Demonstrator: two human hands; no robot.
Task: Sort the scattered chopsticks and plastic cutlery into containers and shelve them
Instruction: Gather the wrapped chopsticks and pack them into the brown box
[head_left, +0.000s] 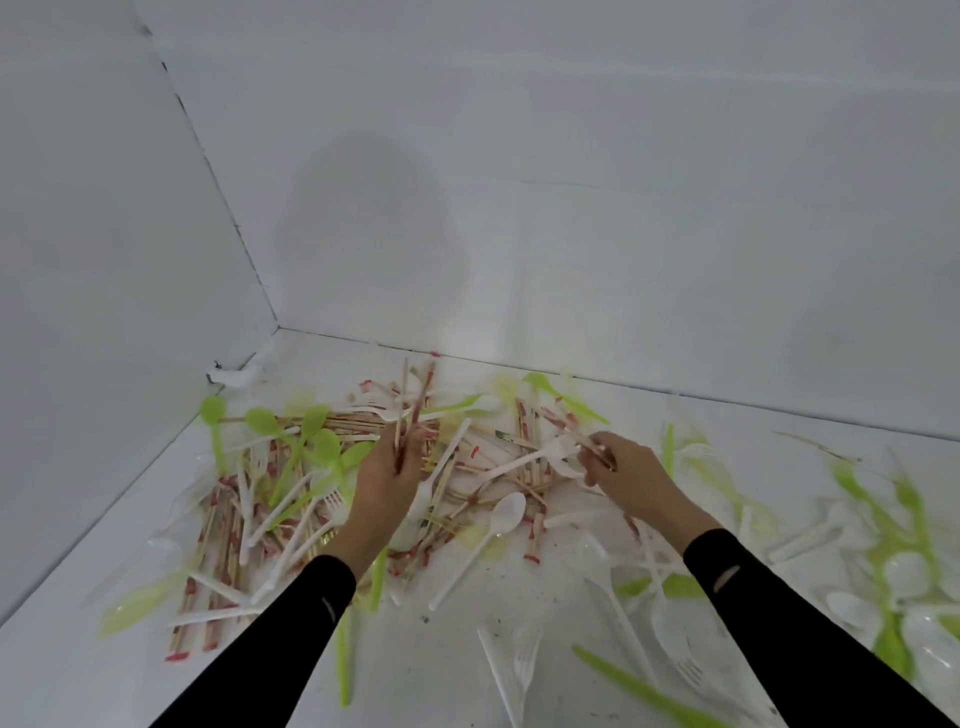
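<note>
Gathering chopsticks (343, 423) from the heap, we clamp the left grip (387, 483) round an upright bundle (402, 405), and the right grip (628, 473) pinches one further stick (571, 432) just above the pile. We judge two risks: the bundle, held near its lower end, may splay and drop; the pinched stick may drag tangled white spoons (501, 517) along. Scattered green cutlery (262, 421) covers the white surface (441, 670), which meets plain white walls (623, 208) in a corner. No container is in view.
</note>
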